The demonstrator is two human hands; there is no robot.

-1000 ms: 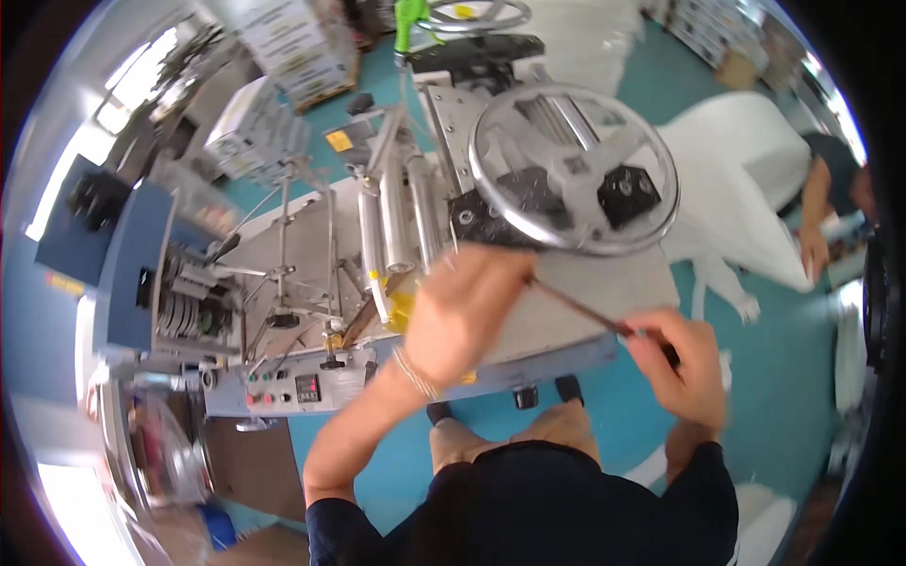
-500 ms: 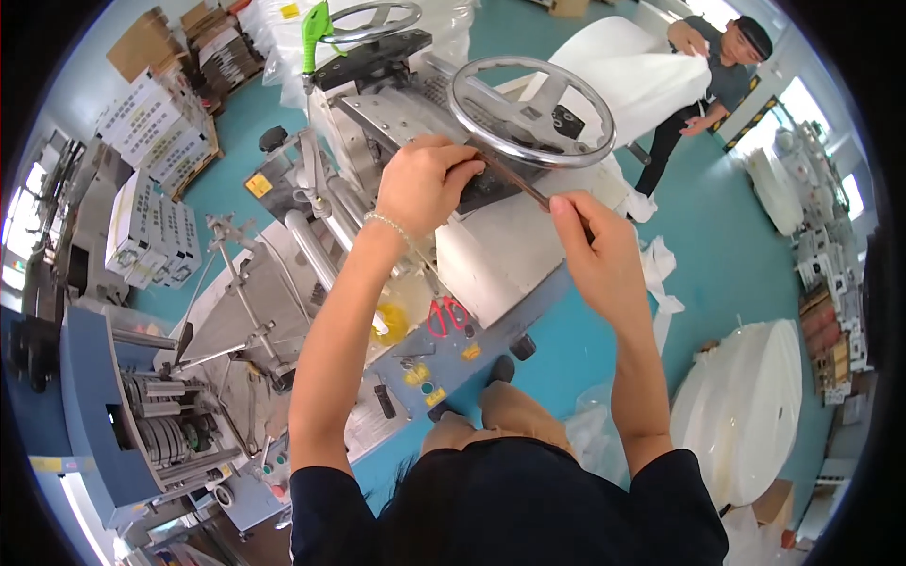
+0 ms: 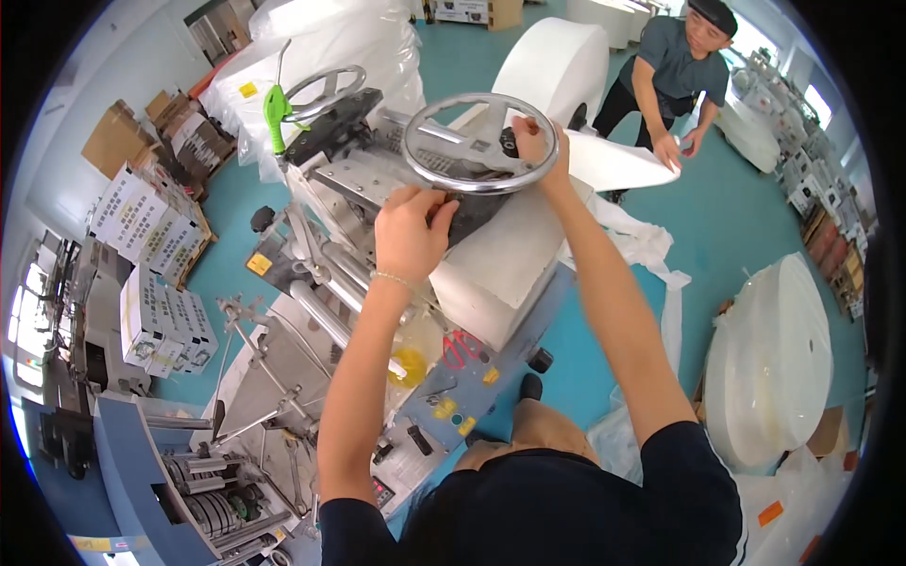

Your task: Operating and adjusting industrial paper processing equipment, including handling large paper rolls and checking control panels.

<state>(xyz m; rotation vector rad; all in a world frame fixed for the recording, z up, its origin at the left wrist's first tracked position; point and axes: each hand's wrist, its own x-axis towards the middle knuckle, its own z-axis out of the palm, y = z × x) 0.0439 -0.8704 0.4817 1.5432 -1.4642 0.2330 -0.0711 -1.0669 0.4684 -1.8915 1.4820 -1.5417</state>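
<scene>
"Teal floor point(image 3: 727, 212) down the right of the frame; where's the chrome handwheel point(image 3: 479, 146)?"
"Upper centre. Right hand point(image 3: 536, 143) is at its right rim, left hand point(image 3: 412, 233) near its lower-left edge, fingers bent."
"And each grip?"
"Can't tell from here whether either holds anything."

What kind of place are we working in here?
Probably a factory floor that works rolled sheet material, perhaps paper or film. It shows in the machine's metal handwheel, the big white roll on the right, and the stacked cartons on the left.
</scene>
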